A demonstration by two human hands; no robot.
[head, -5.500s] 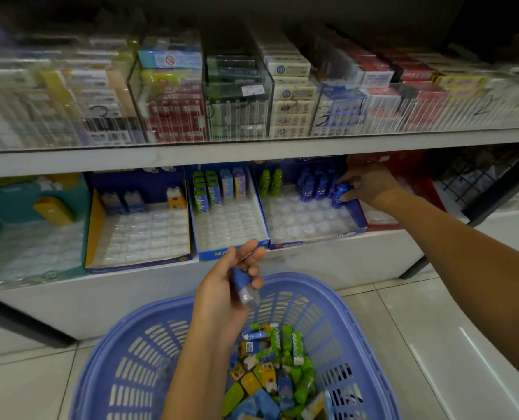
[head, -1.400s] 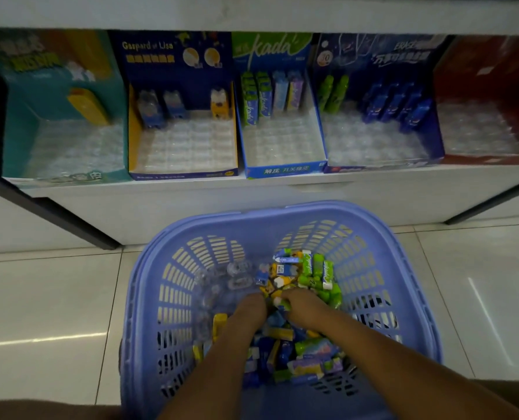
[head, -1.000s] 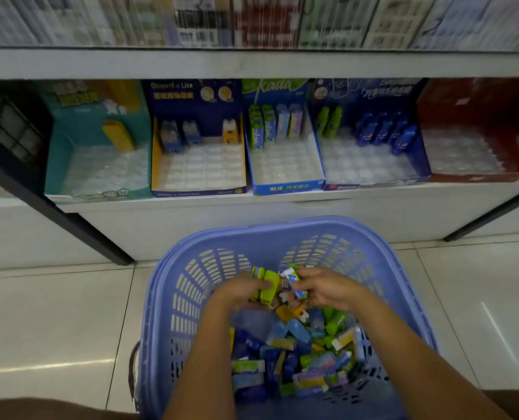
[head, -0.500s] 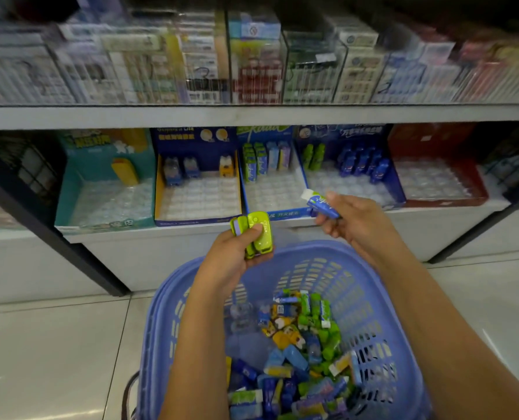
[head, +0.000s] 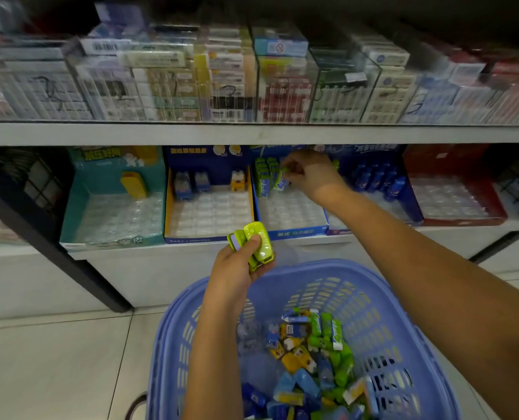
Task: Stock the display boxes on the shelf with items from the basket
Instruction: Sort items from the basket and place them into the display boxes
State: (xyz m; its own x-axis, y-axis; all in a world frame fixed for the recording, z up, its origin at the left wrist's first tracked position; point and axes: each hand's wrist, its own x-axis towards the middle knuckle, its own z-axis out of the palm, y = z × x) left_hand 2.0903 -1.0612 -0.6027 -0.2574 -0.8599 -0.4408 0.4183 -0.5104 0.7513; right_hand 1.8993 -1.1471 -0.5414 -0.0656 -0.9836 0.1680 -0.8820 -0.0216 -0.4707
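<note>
Your right hand [head: 311, 174] is now reaching deep into the middle display box [head: 294, 233] at the back of the shelf [head: 449, 236], where half a second ago it was hovering over the basket [head: 328, 265]. Its grip is clamped on a small pack [head: 281, 181], pinched at the upper end between thumb and fingertips. You are lowering the pack beside the row of green packs [head: 262, 177] standing along the box's back left corner.

Your left hand [head: 237, 271] is waiting above the far rim of the basket, below the shelf's front edge. Its grip is closed round two lime-green cases [head: 259, 241], with the thumb pressing across them.

The pack is probably light and stiff, with a glossy wrap that may be slippery, so holding it by the top end and steering the bottom into a tray cell looks right. Its long axis is standing nearly upright, leaning a little toward the row. The cases are pointing up and away toward the shelf, tilted slightly right. More loose stock [head: 312, 359] is lying jumbled in the basket.
</note>
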